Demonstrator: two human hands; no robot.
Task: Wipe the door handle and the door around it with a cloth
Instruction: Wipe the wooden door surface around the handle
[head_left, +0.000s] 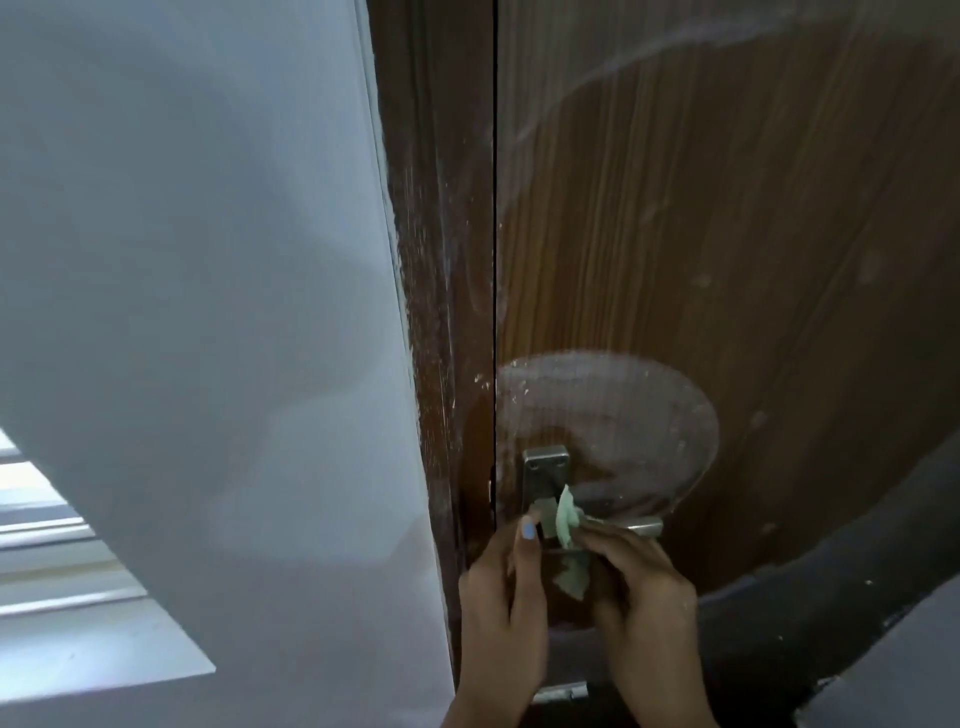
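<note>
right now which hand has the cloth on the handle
The right hand: it presses the pale green cloth onto the metal lever handle. The left hand is bare, its thumb by the handle's backplate.

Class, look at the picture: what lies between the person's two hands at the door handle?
In the head view, a pale green cloth lies between the left hand and right hand, bunched against the metal door handle.

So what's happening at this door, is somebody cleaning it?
Yes. A person is wiping the metal door handle of a brown wooden door with a small pale green cloth. The right hand presses the cloth onto the lever, while the left hand steadies things near the handle plate. A whitish, smeared patch shows on the door just above the handle, and pale streaks run higher up.
</note>
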